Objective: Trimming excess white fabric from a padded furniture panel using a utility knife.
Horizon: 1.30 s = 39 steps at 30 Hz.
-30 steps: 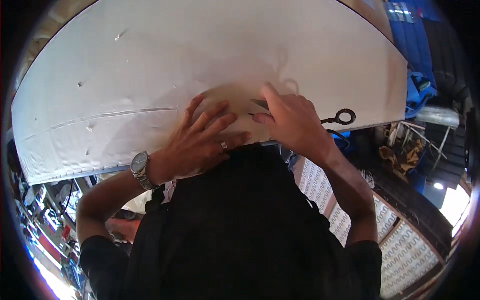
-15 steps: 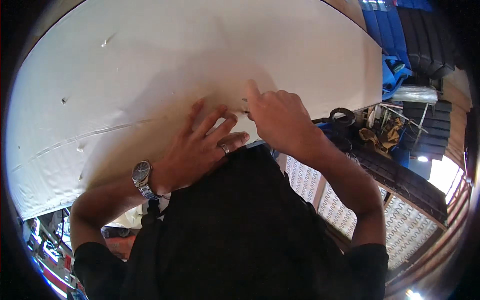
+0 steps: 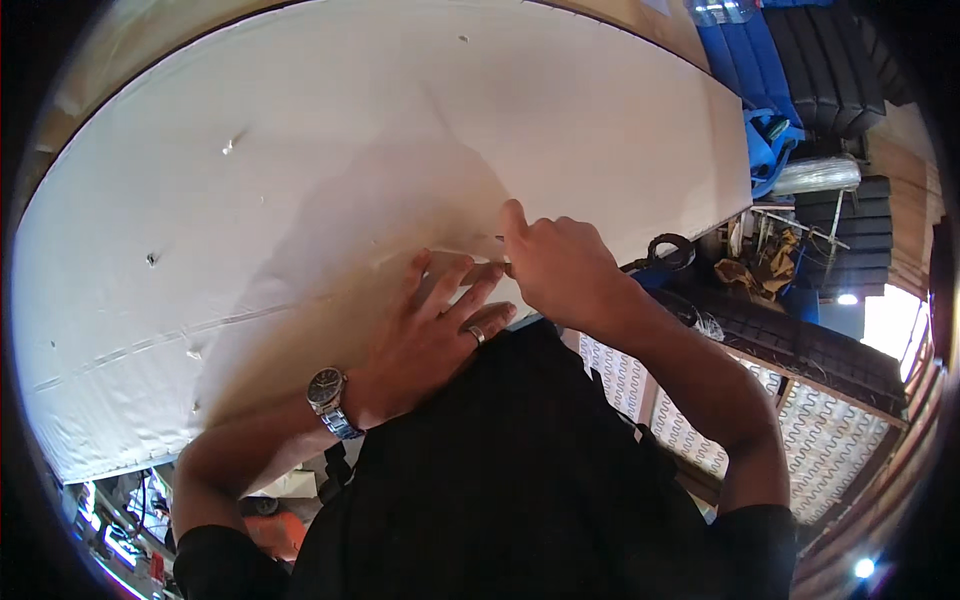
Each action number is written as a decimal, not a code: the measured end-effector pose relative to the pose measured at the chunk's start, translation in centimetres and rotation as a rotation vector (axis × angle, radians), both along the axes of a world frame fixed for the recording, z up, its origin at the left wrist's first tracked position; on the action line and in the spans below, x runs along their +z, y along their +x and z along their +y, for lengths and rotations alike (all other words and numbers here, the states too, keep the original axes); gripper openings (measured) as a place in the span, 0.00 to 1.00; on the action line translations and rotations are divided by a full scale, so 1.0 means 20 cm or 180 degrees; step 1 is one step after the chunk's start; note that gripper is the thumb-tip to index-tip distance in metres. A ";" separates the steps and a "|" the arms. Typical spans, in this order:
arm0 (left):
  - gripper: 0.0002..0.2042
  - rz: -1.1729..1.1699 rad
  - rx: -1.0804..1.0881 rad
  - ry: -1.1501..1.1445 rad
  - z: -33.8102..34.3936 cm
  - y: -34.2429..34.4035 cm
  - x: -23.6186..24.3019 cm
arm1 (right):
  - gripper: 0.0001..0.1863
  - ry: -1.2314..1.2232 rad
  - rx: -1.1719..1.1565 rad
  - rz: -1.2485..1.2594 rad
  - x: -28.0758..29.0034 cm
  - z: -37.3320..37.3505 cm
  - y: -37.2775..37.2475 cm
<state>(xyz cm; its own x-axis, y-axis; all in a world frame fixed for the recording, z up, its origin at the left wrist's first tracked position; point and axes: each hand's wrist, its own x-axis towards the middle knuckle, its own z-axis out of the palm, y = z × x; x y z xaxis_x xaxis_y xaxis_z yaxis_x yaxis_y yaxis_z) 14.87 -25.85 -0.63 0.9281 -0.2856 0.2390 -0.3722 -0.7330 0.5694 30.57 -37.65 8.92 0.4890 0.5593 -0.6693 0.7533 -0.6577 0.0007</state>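
A wide white fabric-covered panel (image 3: pixel 600 130) lies before me, with a seam line and several small tuft-like knots on it. My left hand (image 3: pixel 440 320), with a ring and a wristwatch, rests on the fabric near the front edge. Its fingers are spread, and the fingertips touch the cloth. Just to its right, my right hand (image 3: pixel 562 262) is closed, thumb on top, around something thin. Only a small dark tip (image 3: pixel 500 238) shows beside the thumb, against the fabric; the rest is hidden inside the fist, so its kind cannot be told.
To the right stand wooden frames with zigzag springs (image 3: pixel 835 455). Beyond the panel's right end are a black roll (image 3: pixel 670 255), a blue plastic item (image 3: pixel 768 150), a roll of clear film (image 3: pixel 818 175), and blue and black padded pieces (image 3: pixel 835 65).
The view has shifted, so the panel sits lower in it. My right hand is nearer the left fingertips, still closed. The left hand stays spread on the fabric.
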 end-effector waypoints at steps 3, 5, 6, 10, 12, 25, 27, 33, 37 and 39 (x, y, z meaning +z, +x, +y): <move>0.21 0.0100 0.0002 0.0015 0.01 0.01 0.02 | 0.20 -0.0058 -0.0482 0.0135 0.03 -0.02 0.02; 0.21 0.0144 -0.0027 -0.0023 0.01 0.01 0.01 | 0.21 0.0117 -0.0790 0.0206 0.03 -0.07 0.02; 0.22 0.0194 -0.0055 -0.0054 0.01 0.01 0.01 | 0.21 0.0298 -0.1097 0.0281 0.03 -0.10 0.01; 0.25 0.0149 -0.0121 -0.0068 0.03 0.02 0.00 | 0.22 0.0900 -0.1765 0.0337 -0.04 -0.21 -0.02; 0.26 0.0210 -0.0149 0.0044 0.05 0.04 0.05 | 0.22 0.1053 -0.2071 0.0374 -0.05 -0.25 -0.06; 0.21 0.0468 -0.0165 0.0036 0.02 0.07 0.08 | 0.18 0.2271 -0.3213 -0.0132 -0.18 -0.29 -0.31; 0.20 0.0461 -0.0195 0.0008 0.02 0.08 0.07 | 0.17 0.2333 -0.3295 -0.0245 -0.19 -0.27 -0.33; 0.19 0.0701 -0.0285 0.0057 0.03 0.09 0.13 | 0.17 0.2076 -0.3601 -0.0101 -0.17 -0.23 -0.34; 0.22 0.0614 -0.0352 -0.0017 0.04 0.09 0.11 | 0.16 0.2080 -0.3395 -0.0385 -0.18 -0.23 -0.35; 0.23 0.0629 -0.0357 -0.0079 0.04 0.09 0.09 | 0.15 0.1860 -0.3228 -0.0387 -0.16 -0.22 -0.32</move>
